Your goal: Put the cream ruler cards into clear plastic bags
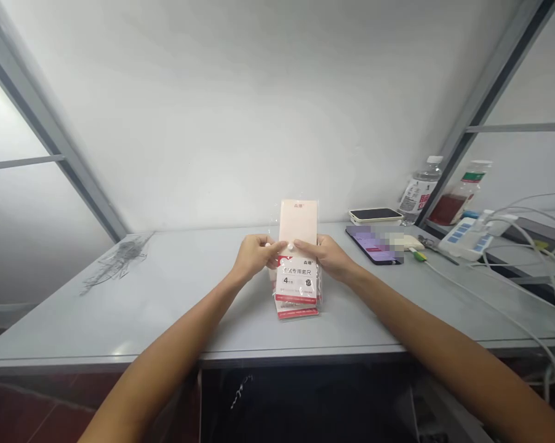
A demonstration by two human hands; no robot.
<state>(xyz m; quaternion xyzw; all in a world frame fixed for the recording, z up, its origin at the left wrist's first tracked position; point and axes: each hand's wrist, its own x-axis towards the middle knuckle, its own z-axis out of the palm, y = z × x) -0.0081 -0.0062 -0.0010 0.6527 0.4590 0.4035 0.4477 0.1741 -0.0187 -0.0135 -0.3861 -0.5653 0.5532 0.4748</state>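
The packet (298, 246) sits at the centre of the frame, held upright just above the near half of the table (167, 295). It is a flat, clear plastic sleeve. Its upper half shows a plain pale peach card with a small mark at the top edge. Its lower half carries a white label with dark print, a large "4", a red corner patch and a red strip along the bottom. A small white round dot sits where the two halves meet. Just below it a second red-edged pack (298, 312) peeks out, lying on the table; I cannot tell whether the two touch.

The left hand (254, 255) comes in from the left and its fingers (272, 249) pinch the packet's edge at mid-height. The right hand (331, 256) mirrors it from the right, its fingers (305, 247) closed on the packet near the white dot.

To the right of centre a dark phone (374, 246) lies flat with a blurred screen, and behind it lies a second phone in a white case (376, 215). Further right stand two plastic bottles (419, 189), one with reddish liquid, then a white power strip (464, 237) and looping white cables (512, 295). At the left of the table lies a crumpled clear wrapper (118, 258).
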